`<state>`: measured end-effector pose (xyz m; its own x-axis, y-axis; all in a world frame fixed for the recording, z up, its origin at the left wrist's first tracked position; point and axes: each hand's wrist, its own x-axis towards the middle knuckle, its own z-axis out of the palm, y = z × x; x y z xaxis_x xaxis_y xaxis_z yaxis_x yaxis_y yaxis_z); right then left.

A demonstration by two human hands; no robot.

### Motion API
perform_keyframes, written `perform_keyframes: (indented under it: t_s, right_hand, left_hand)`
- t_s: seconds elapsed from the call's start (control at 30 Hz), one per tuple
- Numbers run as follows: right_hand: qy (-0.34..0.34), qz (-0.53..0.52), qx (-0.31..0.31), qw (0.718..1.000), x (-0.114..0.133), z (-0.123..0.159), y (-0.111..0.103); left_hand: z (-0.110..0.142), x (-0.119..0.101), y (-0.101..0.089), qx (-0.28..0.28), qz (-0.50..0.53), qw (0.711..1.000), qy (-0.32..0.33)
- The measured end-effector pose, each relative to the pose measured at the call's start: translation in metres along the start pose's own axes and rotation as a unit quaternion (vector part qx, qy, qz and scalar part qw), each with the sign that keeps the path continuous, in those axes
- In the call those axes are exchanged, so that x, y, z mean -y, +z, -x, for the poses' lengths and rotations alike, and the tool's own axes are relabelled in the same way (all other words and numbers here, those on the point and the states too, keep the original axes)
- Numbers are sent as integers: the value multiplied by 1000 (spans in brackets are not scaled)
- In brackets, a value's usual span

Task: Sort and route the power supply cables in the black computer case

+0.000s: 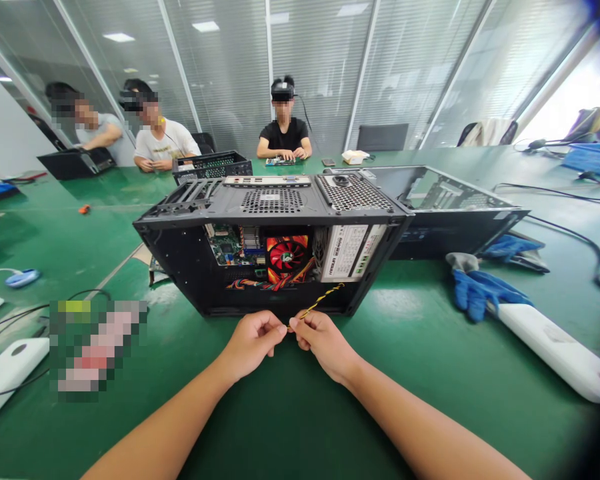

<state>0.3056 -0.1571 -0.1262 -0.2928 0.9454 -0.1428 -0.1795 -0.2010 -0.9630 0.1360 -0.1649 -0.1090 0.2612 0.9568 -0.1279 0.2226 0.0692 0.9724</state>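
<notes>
A yellow-and-black twisted cable [324, 296] runs between my pinched fingertips, in front of an open black computer case [190, 267]. My left hand [254, 340] pinches its near end, and my right hand [323, 339] grips it just beside. From there the cable slants up and right toward the case's lower edge. Inside the case I see a red-and-black cooling fan [287, 257], a green motherboard [225, 248], a bundle of coloured wires [275, 283] and a labelled power supply [353, 252]. Whatever lies right between the fingertips is mostly hidden.
At the right lie blue-and-grey gloves [480, 291] and a long white device [555, 350]. Another black case [460, 230] stands behind them. More white devices [10, 373] and cables lie at the left. Across the green table [140, 193] sit several people, one handling a circuit board [280, 161].
</notes>
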Motion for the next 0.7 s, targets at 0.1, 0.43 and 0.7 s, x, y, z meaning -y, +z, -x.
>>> perform_keyframes:
  t_s: [0.1,0.43,0.7]
  right_hand:
    - [7,-12,-9,1000,0,-1,0]
    - [10,-1,-6,1000,0,-1,0]
    - [-4,22,15,1000,2,0,-1]
  left_hand:
    - [0,-2,-1,1,-11,1000,4]
    - [2,-2,0,-8,-55,998,39]
    - [2,-5,0,3,19,1000,-14]
